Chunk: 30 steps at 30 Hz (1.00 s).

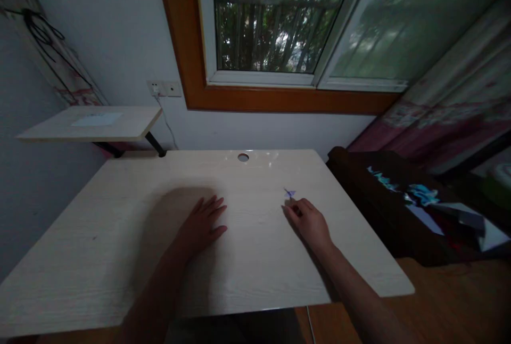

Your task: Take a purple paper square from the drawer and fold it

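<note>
Rested the left hand (203, 229) palm down near the middle of the tabletop (255, 275), with fingers and thumb spread and nothing visible in their grasp, probably for support or balance. Held the right hand (309, 221) low over the tabletop on its right half, between the middle and the right edge, with thumb and forefinger drawn in nearly tip to tip and the other fingers curled behind, a pose well suited to something so slight. Saw the small purple item (290, 193) just beyond those fingertips, toward the far right corner of the tabletop but apart from both edges there, apparently placed for easy reach of the right hand. Could not tell a pinch on its near end from a mere touch or narrow gap, nor make out its exact shape. Noticed a round hole (243, 157) by the middle of the far edge, likely for wiring, and a raised shelf (133, 122) above the far left corner bearing a pale sheet (96, 119), probably up there to leave working room below. Saw crumpled blue pieces (423, 193) on dark furniture (351, 179) beyond the right edge, perhaps put aside there.
</note>
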### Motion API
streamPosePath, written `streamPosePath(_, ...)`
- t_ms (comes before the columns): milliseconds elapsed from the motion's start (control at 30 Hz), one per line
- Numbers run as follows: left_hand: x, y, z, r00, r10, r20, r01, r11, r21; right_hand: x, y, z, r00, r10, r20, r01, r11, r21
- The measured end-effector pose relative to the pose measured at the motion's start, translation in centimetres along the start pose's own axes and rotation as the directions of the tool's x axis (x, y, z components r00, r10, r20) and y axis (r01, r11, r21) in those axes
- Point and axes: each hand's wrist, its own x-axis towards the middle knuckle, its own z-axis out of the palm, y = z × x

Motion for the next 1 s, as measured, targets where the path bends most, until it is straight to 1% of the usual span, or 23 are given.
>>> streamPosePath(67, -0.1, -0.1, 0.1, 1.000, 0.001, -0.003, -0.001, 1.000, 0.003, 0.4, 1.1, -0.1, 0.999, 0.045, -0.026, -0.045, 0.999, -0.005)
streamPosePath(133, -0.1, -0.2, 0.2, 1.000, -0.001, 0.002, 0.001, 1.000, 0.006, 0.9, 1.6, 0.0, 0.997, 0.067, -0.038, -0.067, 0.998, -0.007)
streamPosePath(267, -0.1, -0.3, 0.3, 1.000, -0.002, 0.011, 0.002, 1.000, 0.004, 1.6, 1.7, 0.6, 0.997, 0.073, -0.034, -0.075, 0.994, -0.080)
streamPosePath(400, -0.1, -0.1, 0.0, 1.000, -0.005, 0.006, 0.005, 1.000, -0.003, 1.6, 1.9, 1.2, 0.995, 0.076, -0.067, -0.084, 0.987, -0.136)
streamPosePath(600, 0.0, -0.1, -0.1, 1.000, -0.019, 0.008, 0.019, 1.000, -0.005, 1.4, 2.4, 1.5, 0.992, 0.088, -0.088, -0.097, 0.990, -0.104)
streamPosePath(800, -0.1, -0.2, 0.2, 1.000, -0.014, 0.008, 0.014, 1.000, -0.012, 1.4, 2.4, 1.3, 0.992, 0.087, -0.088, -0.096, 0.990, -0.099)
streamPosePath(1000, -0.1, -0.2, 0.0, 1.000, -0.010, 0.004, 0.010, 1.000, -0.022, 1.4, 2.8, 1.3, 0.992, 0.097, -0.083, -0.101, 0.994, -0.046)
